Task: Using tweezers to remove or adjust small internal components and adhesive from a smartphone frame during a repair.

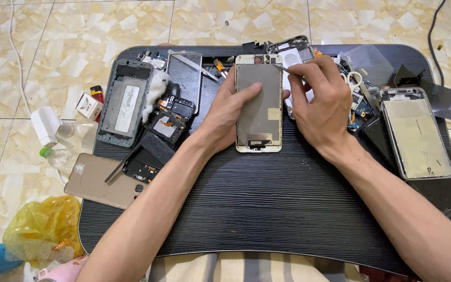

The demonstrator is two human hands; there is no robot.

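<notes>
White-framed phone panel [258, 104] steadied by left hand [230, 107], right hand [322, 102] pinching tweezers [282, 68].

Left hand [233, 107] lies flat; right hand [319, 99] pinches, grip closed.
</notes>
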